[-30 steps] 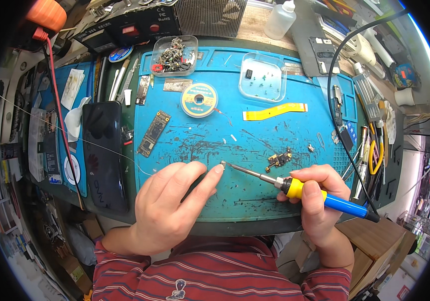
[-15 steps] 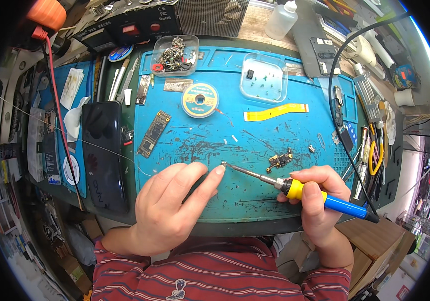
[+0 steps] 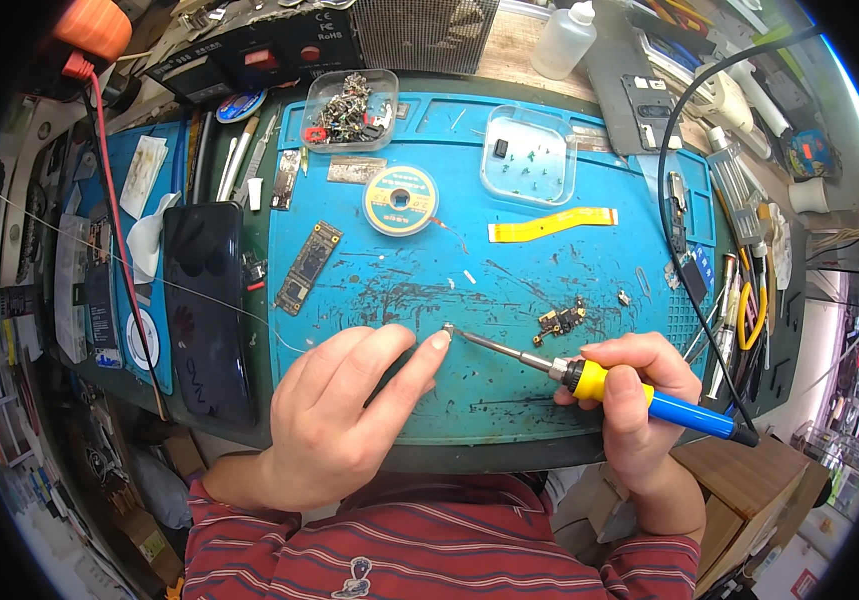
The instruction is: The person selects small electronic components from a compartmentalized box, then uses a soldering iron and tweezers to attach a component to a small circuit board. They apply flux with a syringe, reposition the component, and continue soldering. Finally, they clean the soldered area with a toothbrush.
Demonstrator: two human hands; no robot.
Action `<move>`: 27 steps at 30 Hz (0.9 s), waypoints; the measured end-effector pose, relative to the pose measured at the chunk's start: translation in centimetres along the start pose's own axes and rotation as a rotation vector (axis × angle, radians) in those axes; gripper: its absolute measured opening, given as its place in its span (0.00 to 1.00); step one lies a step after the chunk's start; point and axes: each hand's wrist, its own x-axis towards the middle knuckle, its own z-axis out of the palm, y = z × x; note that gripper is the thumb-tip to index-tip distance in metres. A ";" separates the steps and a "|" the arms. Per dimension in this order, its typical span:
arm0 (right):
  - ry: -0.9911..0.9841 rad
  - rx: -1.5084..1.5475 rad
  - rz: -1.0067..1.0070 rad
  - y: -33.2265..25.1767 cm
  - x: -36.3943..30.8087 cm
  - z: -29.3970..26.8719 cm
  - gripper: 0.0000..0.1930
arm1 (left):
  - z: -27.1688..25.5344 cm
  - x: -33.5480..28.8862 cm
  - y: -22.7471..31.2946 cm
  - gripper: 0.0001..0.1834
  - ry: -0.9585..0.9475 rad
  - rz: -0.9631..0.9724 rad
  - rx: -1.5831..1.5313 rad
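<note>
In my right hand is a soldering iron with a yellow and blue handle, gripped between thumb and fingers. Its metal tip points left and meets a tiny silvery part. That part sits at the fingertip of my left hand, whose fingers are bent and closed around it. What kind of part it is cannot be made out. Beneath both hands lies a scuffed blue work mat. A small dark circuit piece rests on the mat just beyond the iron's shaft.
Beyond my hands are a wire spool, a yellow flex cable and a circuit board. Two clear boxes of small parts stand at the back. A dark phone lies left; a black cable arches down the right.
</note>
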 end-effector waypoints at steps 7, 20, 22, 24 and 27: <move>-0.003 -0.012 -0.008 0.0 0.0 -0.1 0.15 | 0.0 0.0 0.0 0.23 0.004 0.002 0.002; 0.003 0.077 0.052 0.0 -0.2 -0.5 0.08 | 0.0 0.1 0.0 0.23 0.006 0.000 0.000; 0.006 0.086 0.060 0.0 -0.3 -0.5 0.08 | 0.1 0.1 0.0 0.23 0.005 0.001 0.000; 0.002 0.065 0.063 0.1 -0.3 -0.6 0.08 | 0.1 0.0 0.0 0.23 0.007 0.002 0.004; -0.013 -0.037 -0.006 0.1 0.0 -0.2 0.14 | 0.1 0.0 0.0 0.23 0.010 0.005 0.005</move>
